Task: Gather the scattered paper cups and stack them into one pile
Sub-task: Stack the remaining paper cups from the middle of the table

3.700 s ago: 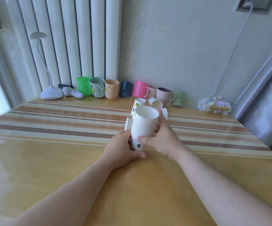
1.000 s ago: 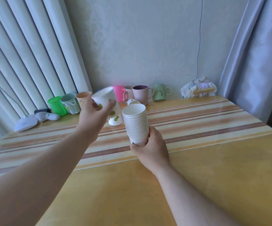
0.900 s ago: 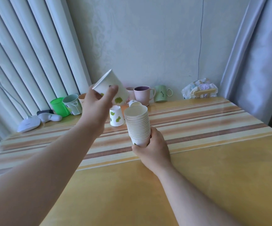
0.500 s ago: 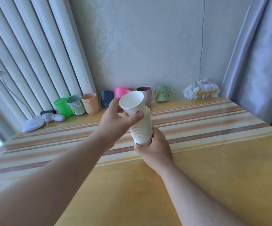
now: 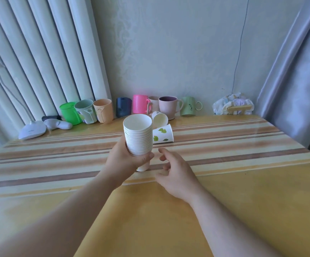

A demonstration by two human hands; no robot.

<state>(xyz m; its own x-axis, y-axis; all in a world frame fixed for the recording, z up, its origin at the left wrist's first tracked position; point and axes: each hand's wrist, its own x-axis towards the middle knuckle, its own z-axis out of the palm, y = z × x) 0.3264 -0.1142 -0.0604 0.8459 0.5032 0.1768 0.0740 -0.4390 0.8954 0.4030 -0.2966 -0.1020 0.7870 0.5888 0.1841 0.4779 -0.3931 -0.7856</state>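
Note:
A tall stack of white paper cups (image 5: 138,136) stands at the middle of the table, and my left hand (image 5: 126,160) is wrapped around its lower part. My right hand (image 5: 176,173) hovers just right of the stack's base, fingers spread, holding nothing. Behind the stack a white cup with green leaves (image 5: 162,135) sits upside down on the table. Another paper cup (image 5: 159,118) lies on its side behind that one, mouth turned toward me.
A row of coloured plastic cups and mugs lines the wall: green cup (image 5: 70,113), orange cup (image 5: 103,113), pink cup (image 5: 140,106), mauve mug (image 5: 169,106), green mug (image 5: 188,106). A white desk lamp (image 5: 32,129) stands far left. A crumpled bag (image 5: 232,104) sits far right.
My left hand pushed its single cup down into the stack and now grips the stack itself. My right hand let go of the stack and drew back to the right.

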